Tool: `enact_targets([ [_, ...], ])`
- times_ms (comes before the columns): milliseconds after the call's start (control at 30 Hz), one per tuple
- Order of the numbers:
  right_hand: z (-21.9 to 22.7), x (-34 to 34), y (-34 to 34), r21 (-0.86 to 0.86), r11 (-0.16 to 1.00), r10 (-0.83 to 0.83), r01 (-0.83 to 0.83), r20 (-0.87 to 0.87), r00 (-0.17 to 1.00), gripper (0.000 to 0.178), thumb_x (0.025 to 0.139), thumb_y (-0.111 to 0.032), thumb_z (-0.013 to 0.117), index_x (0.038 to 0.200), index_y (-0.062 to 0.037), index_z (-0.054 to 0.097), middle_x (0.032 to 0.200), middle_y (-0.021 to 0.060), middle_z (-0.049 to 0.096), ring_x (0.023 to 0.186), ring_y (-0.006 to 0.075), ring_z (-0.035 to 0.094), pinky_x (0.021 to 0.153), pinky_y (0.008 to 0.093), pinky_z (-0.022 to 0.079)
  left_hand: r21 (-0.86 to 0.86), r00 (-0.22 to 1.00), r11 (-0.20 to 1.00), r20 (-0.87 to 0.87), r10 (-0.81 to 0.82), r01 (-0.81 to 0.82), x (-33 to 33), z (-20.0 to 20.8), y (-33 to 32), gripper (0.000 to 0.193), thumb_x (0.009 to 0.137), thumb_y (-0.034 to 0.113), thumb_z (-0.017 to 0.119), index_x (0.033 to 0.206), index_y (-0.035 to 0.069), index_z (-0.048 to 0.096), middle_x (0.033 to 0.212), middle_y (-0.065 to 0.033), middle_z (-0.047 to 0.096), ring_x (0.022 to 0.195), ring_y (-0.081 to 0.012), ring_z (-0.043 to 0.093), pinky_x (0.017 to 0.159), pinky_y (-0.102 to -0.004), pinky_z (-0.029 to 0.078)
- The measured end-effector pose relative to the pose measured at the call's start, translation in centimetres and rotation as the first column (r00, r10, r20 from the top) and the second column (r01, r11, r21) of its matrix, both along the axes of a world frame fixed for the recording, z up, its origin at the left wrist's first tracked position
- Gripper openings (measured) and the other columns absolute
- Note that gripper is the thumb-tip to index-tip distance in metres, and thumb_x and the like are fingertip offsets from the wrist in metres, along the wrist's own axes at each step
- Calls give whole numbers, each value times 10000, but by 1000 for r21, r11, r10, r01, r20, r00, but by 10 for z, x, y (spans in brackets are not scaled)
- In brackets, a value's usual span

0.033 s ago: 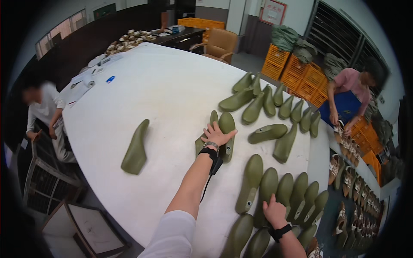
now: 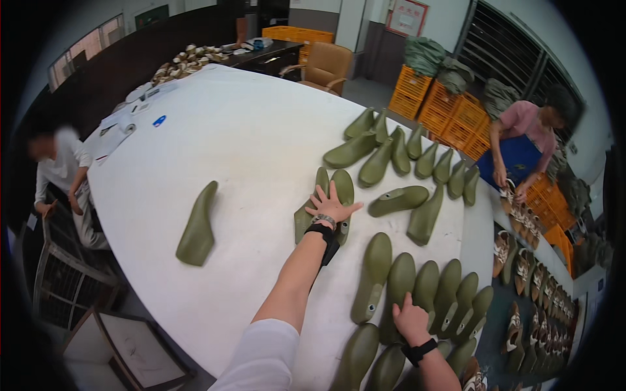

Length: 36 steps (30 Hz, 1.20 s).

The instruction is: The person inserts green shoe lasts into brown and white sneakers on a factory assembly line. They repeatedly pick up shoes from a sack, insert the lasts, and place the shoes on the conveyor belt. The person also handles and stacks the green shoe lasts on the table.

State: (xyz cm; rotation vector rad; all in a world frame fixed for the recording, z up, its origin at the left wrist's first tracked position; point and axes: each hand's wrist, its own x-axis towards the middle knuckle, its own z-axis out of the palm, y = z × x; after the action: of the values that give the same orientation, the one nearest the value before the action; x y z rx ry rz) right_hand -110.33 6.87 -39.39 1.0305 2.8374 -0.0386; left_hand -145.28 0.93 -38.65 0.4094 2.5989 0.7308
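My left hand (image 2: pixel 331 203) lies with its fingers spread over a small group of green shoe lasts (image 2: pixel 342 186) in the middle of the white table (image 2: pixel 261 130). Part of that group is hidden under the palm and wrist. Lower right, my right hand (image 2: pixel 412 320) has its index finger stretched out onto a green last (image 2: pixel 400 280), while its other fingers are curled and hold nothing visible. That last stands in a row of several; one with a metal-ringed hole (image 2: pixel 373 274) is at the row's left. A single last (image 2: pixel 199 225) lies apart on the left.
More lasts (image 2: pixel 375 163) are grouped at the far right, two (image 2: pixel 399 199) lying closer. A blue object (image 2: pixel 160 121) and papers lie far left. One person (image 2: pixel 65 163) sits left; another (image 2: pixel 521 143) handles shoes (image 2: pixel 515 202) at right. Orange crates (image 2: pixel 450 120) stand behind.
The whole view has shifted slightly, so the table and lasts appear a little further left. My left hand sits slightly further right on its lasts. My right hand keeps its pointing pose.
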Motion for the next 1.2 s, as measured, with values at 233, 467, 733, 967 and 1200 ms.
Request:
enact_targets([
  [233,-5,6,1,-18,1000,-6,4,-121,993,575,868,-395,531,1266,16,474,640,188,643,601,361,648,564,472,516,2,983,998,-173,-56,57,9,-23,48,655,729,398,608,1329,176,468,1553,-190,57,1413,-423,73,1083,-655,95],
  [467,-10,4,5,-102,994,-50,32,-172,984,576,867,-399,534,1256,24,484,708,195,663,640,355,659,584,460,519,256,940,930,-287,-186,262,50,-59,-52,639,721,457,639,1281,160,556,1472,-217,264,1344,-369,292,1071,-491,295],
  [733,22,66,-15,-160,986,7,-41,-208,978,612,864,-356,578,1400,-160,356,836,163,668,768,358,651,658,464,511,512,709,555,-167,-685,656,142,-70,-186,659,817,267,686,1380,61,414,1468,-229,309,1349,-345,340,1095,-383,306],
  [967,62,245,-74,-221,972,-154,79,-346,926,381,853,-310,594,1192,-137,571,844,170,666,789,360,640,681,465,510,-193,860,940,-485,156,-280,-35,-39,-339,1187,556,290,831,1497,196,113,1447,-273,257,1343,-412,282,1072,-465,348],
  [1200,47,366,-150,-246,858,-509,452,-275,816,290,829,-260,605,1095,-151,642,799,153,668,744,351,644,677,447,517,-431,906,822,-360,223,-373,-55,-74,-369,1222,583,259,804,1501,296,-2,1353,-308,381,1166,-432,495,993,-472,436],
])
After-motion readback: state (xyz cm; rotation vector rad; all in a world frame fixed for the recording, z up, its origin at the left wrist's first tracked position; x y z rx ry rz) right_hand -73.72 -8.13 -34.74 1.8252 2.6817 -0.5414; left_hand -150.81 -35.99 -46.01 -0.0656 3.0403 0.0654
